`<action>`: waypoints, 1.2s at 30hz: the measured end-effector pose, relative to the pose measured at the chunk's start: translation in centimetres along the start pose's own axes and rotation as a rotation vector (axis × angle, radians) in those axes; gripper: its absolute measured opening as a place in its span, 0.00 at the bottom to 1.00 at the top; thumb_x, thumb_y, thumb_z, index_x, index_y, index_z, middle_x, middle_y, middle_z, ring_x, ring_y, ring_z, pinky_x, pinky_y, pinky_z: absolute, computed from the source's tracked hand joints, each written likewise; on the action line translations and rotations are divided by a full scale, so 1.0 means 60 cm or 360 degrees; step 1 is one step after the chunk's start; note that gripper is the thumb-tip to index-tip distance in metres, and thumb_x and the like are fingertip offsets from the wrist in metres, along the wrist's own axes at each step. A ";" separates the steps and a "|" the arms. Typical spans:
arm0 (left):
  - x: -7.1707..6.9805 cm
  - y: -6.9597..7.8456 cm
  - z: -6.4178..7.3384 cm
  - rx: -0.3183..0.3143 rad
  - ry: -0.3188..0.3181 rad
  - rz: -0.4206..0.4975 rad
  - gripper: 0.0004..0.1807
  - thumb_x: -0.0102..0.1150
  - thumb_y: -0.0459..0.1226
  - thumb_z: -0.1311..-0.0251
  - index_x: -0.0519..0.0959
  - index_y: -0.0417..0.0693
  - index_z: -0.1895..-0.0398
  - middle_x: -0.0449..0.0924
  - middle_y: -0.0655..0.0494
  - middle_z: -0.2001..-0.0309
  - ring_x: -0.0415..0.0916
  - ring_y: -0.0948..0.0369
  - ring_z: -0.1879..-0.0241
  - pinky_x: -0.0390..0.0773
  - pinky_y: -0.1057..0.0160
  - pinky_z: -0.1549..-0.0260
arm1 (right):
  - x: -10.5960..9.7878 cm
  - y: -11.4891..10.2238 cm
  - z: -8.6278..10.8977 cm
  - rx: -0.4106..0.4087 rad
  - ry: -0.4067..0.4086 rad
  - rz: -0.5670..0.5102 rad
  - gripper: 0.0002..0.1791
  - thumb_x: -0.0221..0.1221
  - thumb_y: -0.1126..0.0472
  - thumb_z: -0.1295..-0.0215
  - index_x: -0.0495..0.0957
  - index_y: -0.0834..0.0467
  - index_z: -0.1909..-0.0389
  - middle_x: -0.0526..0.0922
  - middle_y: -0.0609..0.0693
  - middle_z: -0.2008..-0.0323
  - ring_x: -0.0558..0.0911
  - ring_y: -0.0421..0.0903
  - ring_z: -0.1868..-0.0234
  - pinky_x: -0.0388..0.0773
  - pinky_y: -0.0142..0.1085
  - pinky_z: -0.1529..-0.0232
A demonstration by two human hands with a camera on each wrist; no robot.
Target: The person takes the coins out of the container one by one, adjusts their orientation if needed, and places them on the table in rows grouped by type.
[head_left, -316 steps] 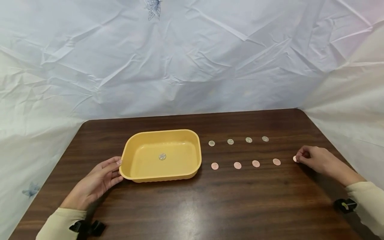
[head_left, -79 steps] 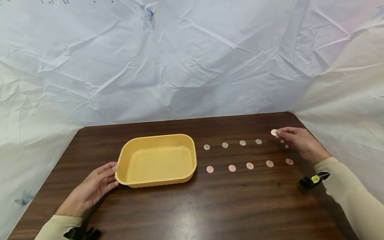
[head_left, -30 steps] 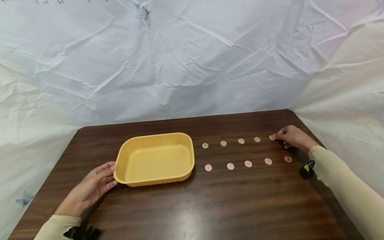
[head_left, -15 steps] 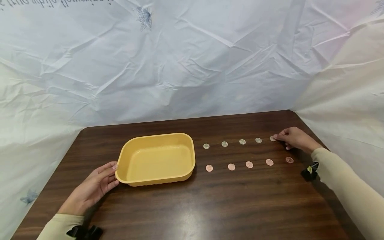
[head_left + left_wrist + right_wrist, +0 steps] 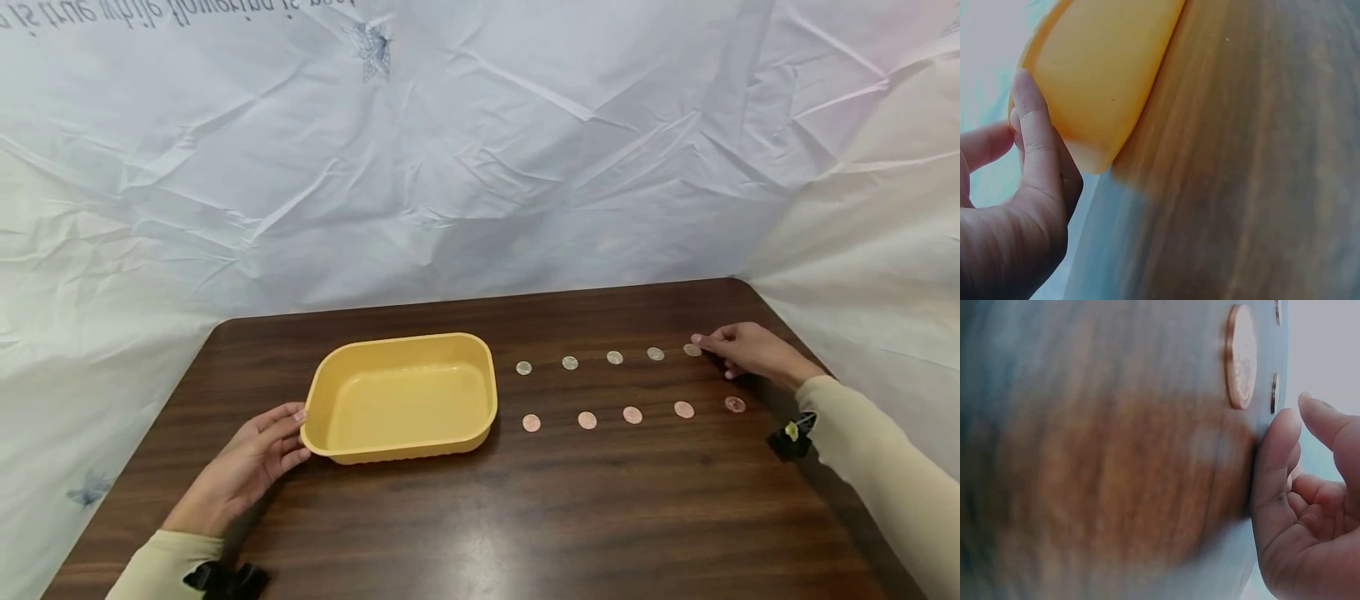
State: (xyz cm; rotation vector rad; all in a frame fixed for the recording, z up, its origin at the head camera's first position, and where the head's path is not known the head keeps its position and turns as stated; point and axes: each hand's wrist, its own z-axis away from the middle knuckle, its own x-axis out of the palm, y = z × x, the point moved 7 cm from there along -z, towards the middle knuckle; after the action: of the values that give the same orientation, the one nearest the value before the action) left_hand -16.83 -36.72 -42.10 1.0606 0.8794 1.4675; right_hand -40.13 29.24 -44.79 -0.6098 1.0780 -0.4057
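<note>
My left hand holds the left end of a yellow plastic tray, thumb and fingers at its rim. The left wrist view shows those fingers against the tray wall. My right hand is at the right end of the back row, a fingertip touching or just above a silver coin lying flat. In the right wrist view, the right hand's thumb and finger stand slightly apart, with no coin visible between them. A copper coin lies flat nearby.
Several silver coins form the back row right of the tray. Several copper coins make a front row nearer me. All lie on a dark wooden table. White cloth hangs behind the table and at both sides.
The silver coin from the tray now lies at the back row's right end. The far-right copper coin was let go. Just now my right fingers shifted slightly off the silver coin. Left hand stays.
</note>
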 end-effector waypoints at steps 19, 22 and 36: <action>0.014 0.014 -0.011 0.0074 0.0250 -0.0375 0.22 0.49 0.48 0.17 0.71 0.40 0.36 0.81 0.55 0.49 0.85 0.64 0.54 0.87 0.62 0.51 | -0.008 -0.007 -0.002 -0.0126 0.0022 0.0029 0.33 0.47 0.43 0.15 0.74 0.75 0.46 0.77 0.57 0.64 0.81 0.45 0.68 0.85 0.38 0.66; 0.027 0.033 -0.014 0.0173 0.0301 -0.0603 0.32 0.47 0.53 0.18 0.66 0.35 0.28 0.78 0.46 0.41 0.83 0.64 0.48 0.86 0.63 0.48 | -0.017 -0.014 0.018 -0.0174 0.0119 0.0066 0.35 0.48 0.44 0.15 0.70 0.78 0.39 0.82 0.63 0.57 0.85 0.47 0.65 0.87 0.39 0.65; 0.177 0.134 -0.001 0.0927 0.0587 -0.1655 0.31 0.51 0.51 0.18 0.69 0.40 0.24 0.66 0.36 0.25 0.61 0.37 0.25 0.64 0.31 0.30 | 0.013 -0.232 0.145 -0.0821 0.0888 0.0320 0.33 0.62 0.49 0.22 0.69 0.66 0.28 0.69 0.71 0.30 0.67 0.73 0.30 0.65 0.71 0.37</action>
State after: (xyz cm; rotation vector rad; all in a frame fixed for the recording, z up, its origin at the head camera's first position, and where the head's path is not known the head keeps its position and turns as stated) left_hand -19.88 -27.47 -33.02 0.5234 1.8397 0.5109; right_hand -32.14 20.38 -33.45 -0.8575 1.7904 -0.1127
